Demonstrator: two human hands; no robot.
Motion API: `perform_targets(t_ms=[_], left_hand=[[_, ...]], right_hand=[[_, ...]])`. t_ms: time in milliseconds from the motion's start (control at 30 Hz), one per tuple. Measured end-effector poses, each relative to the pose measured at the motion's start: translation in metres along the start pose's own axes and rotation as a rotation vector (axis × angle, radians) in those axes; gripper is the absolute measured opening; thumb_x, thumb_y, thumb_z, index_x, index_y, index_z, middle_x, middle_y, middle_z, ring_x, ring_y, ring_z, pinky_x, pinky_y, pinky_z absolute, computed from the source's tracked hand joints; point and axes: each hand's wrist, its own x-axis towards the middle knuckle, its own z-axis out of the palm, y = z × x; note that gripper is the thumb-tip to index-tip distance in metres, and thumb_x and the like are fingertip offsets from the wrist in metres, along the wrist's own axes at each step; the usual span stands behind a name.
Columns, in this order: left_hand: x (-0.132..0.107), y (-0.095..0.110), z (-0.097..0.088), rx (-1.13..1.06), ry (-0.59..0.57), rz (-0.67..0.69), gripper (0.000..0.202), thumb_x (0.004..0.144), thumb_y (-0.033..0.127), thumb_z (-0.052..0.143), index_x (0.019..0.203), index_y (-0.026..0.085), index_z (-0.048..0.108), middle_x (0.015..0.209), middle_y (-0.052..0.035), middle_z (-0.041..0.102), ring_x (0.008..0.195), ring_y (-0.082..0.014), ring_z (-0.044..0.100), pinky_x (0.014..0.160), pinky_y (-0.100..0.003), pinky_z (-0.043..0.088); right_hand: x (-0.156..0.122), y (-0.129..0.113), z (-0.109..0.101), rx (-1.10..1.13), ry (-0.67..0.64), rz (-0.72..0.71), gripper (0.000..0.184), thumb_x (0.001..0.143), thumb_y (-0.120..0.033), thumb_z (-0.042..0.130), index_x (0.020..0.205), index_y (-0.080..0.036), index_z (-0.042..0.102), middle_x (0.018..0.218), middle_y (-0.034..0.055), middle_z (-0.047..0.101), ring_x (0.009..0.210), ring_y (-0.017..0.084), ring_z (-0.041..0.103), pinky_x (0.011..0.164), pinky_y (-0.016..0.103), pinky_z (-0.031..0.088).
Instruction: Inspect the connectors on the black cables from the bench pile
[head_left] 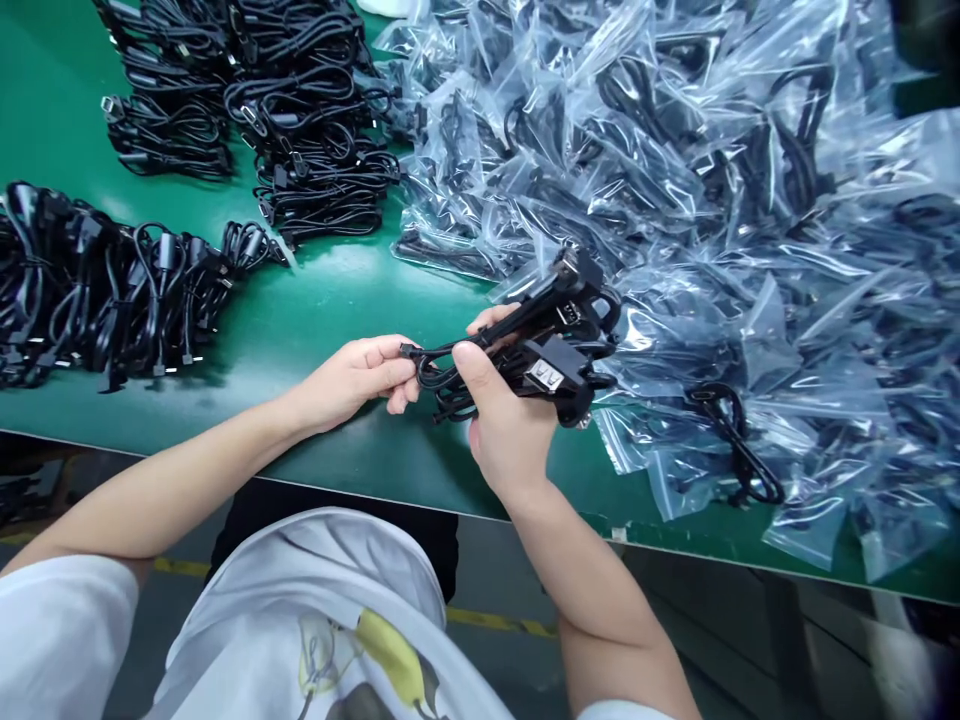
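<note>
A bunch of coiled black cables with plugs and white-marked connector housings is gripped in my right hand, thumb across the top. At the bunch's left end, my left hand pinches a small black cable end between thumb and fingers. Both hands are above the green table, close to its front edge. Part of the bunch is hidden behind my right thumb and palm.
Coiled black cables lie in a row at the left and in stacks at the back left. Clear plastic bags holding black cables cover the right side of the green table. One loose coiled cable rests on the bags.
</note>
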Motion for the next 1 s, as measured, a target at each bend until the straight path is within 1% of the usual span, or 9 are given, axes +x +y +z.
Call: perform_targets(t_ms=[67,167,267,467,633,700,800,900,1000], left_hand=[[0.0,0.002,0.001,-0.016,-0.002,-0.008,0.04,0.081,0.05,0.078,0.077,0.013,0.063,0.066,0.0011,0.064,0.052,-0.0053,0.053,0.053,-0.018,0.043],[0.0,0.006,0.004,-0.02,-0.003,-0.005,0.041,0.08,0.051,0.078,0.075,0.013,0.063,0.068,0.0008,0.064,0.053,-0.0052,0.053,0.054,-0.018,0.044],[-0.001,0.008,0.006,-0.026,-0.013,-0.013,0.043,0.079,0.052,0.078,0.075,0.013,0.062,0.068,0.0003,0.064,0.054,-0.0058,0.053,0.055,-0.019,0.044],[0.0,0.006,0.006,-0.121,0.012,-0.081,0.042,0.074,0.05,0.083,0.078,0.013,0.062,0.068,0.0011,0.064,0.052,-0.0048,0.052,0.052,-0.018,0.043],[0.001,0.001,0.004,-0.165,0.021,-0.105,0.041,0.073,0.048,0.085,0.08,0.013,0.064,0.068,0.0017,0.064,0.052,-0.0037,0.052,0.052,-0.016,0.043],[0.002,0.0,0.003,-0.159,0.016,-0.105,0.039,0.075,0.047,0.084,0.08,0.012,0.065,0.068,0.0015,0.064,0.053,-0.0035,0.052,0.053,-0.016,0.043],[0.002,-0.002,0.002,-0.162,0.018,-0.107,0.037,0.075,0.045,0.085,0.084,0.012,0.068,0.069,0.0015,0.065,0.053,-0.0033,0.054,0.053,-0.016,0.044],[0.002,-0.002,0.002,-0.169,0.024,-0.112,0.037,0.073,0.043,0.086,0.087,0.012,0.07,0.069,0.0012,0.067,0.053,-0.0039,0.055,0.053,-0.015,0.045],[0.001,-0.001,0.003,-0.165,0.024,-0.111,0.037,0.072,0.042,0.087,0.088,0.013,0.07,0.071,0.0001,0.069,0.055,-0.0051,0.058,0.055,-0.016,0.046]], right_hand=[[0.0,-0.002,0.004,0.062,0.017,0.037,0.026,0.083,-0.03,0.074,0.107,-0.027,0.063,0.103,-0.0001,0.065,0.099,0.019,0.065,0.107,0.044,0.048],[0.002,-0.005,0.008,0.127,0.082,0.077,0.024,0.082,-0.028,0.072,0.104,-0.025,0.062,0.104,0.0003,0.064,0.092,0.017,0.065,0.099,0.041,0.051],[0.003,-0.006,0.009,0.128,0.094,0.085,0.025,0.082,-0.028,0.07,0.105,-0.027,0.061,0.11,0.0011,0.063,0.09,0.017,0.064,0.094,0.039,0.053],[-0.001,0.0,0.01,0.026,0.093,0.073,0.033,0.084,-0.034,0.068,0.116,-0.029,0.059,0.121,0.0028,0.061,0.091,0.018,0.064,0.099,0.042,0.052],[-0.002,0.004,0.007,-0.062,0.069,0.041,0.027,0.089,-0.033,0.065,0.115,-0.029,0.06,0.123,0.0018,0.061,0.102,0.018,0.063,0.104,0.04,0.047],[-0.001,0.004,0.006,-0.055,0.078,0.044,0.023,0.089,-0.031,0.067,0.112,-0.028,0.063,0.121,0.0011,0.062,0.106,0.018,0.062,0.107,0.039,0.045],[0.001,0.004,0.006,-0.027,0.092,0.06,0.022,0.088,-0.03,0.068,0.109,-0.026,0.065,0.115,0.0012,0.066,0.107,0.018,0.063,0.107,0.038,0.045],[0.002,0.005,0.006,-0.099,0.087,0.038,0.021,0.089,-0.033,0.066,0.108,-0.025,0.067,0.11,0.0023,0.069,0.108,0.02,0.065,0.108,0.041,0.046],[0.002,0.008,0.002,-0.179,0.081,-0.018,0.021,0.09,-0.038,0.066,0.108,-0.027,0.066,0.106,0.0021,0.07,0.106,0.021,0.067,0.111,0.042,0.044]])
